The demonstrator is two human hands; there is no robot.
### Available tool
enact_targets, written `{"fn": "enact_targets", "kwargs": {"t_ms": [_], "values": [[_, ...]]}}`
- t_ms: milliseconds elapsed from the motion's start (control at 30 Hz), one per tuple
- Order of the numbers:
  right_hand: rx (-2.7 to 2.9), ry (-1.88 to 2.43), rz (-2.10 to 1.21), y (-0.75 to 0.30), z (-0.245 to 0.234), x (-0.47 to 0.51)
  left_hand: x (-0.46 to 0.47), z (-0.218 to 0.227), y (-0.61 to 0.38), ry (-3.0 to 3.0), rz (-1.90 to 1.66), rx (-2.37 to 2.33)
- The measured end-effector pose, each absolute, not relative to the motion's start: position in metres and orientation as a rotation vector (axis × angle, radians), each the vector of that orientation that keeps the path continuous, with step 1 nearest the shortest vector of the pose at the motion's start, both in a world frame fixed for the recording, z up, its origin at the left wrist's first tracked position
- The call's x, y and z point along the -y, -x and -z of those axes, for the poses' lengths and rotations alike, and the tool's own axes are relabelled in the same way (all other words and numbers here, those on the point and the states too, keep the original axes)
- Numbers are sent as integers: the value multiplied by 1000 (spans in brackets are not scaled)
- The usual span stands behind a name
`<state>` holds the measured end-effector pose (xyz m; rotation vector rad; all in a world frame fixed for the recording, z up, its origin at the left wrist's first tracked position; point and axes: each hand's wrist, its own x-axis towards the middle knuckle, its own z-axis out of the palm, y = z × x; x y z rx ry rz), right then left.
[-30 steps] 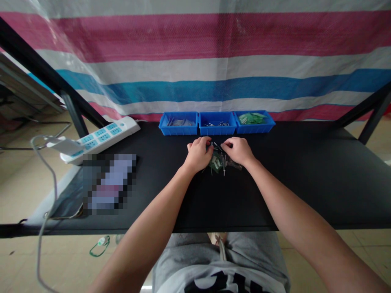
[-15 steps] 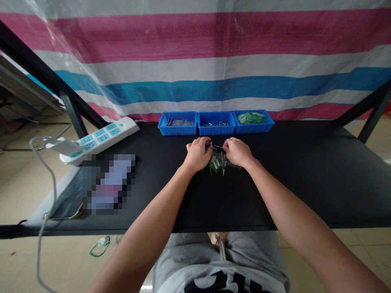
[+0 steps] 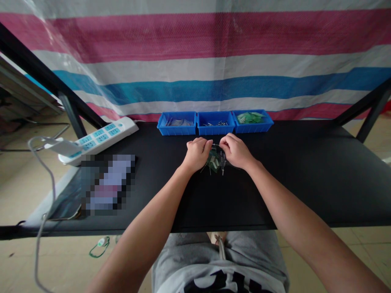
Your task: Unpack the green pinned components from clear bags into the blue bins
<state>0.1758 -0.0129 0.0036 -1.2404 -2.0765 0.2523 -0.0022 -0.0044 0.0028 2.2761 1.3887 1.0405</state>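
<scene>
My left hand (image 3: pixel 197 154) and my right hand (image 3: pixel 234 151) meet over the middle of the black table (image 3: pixel 305 179), fingers curled. Between their fingertips runs a thin metal pin (image 3: pixel 216 145), pinched from both sides. Just under the hands lies a small pile of green parts and metal pins (image 3: pixel 215 163), partly in a clear bag. What else the fingers hold is hidden.
Three blue bins stand in a row at the table's back: the left bin (image 3: pixel 177 123) with clear bits, the middle bin (image 3: pixel 216 123) with pins, the right bin (image 3: pixel 253 121) with green parts. A white power strip (image 3: pixel 100 136) lies back left. A striped tarp hangs behind.
Both hands have drawn closer together and a little toward the bins, now joined on the pin above the pile. The pile itself has barely shifted.
</scene>
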Motion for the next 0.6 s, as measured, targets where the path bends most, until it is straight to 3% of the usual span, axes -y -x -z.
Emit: {"fn": "enact_targets", "kwargs": {"t_ms": [600], "values": [[1730,1207,-699,-178,-6,12,5,-4,6,-2231,-1156,-1224]]}}
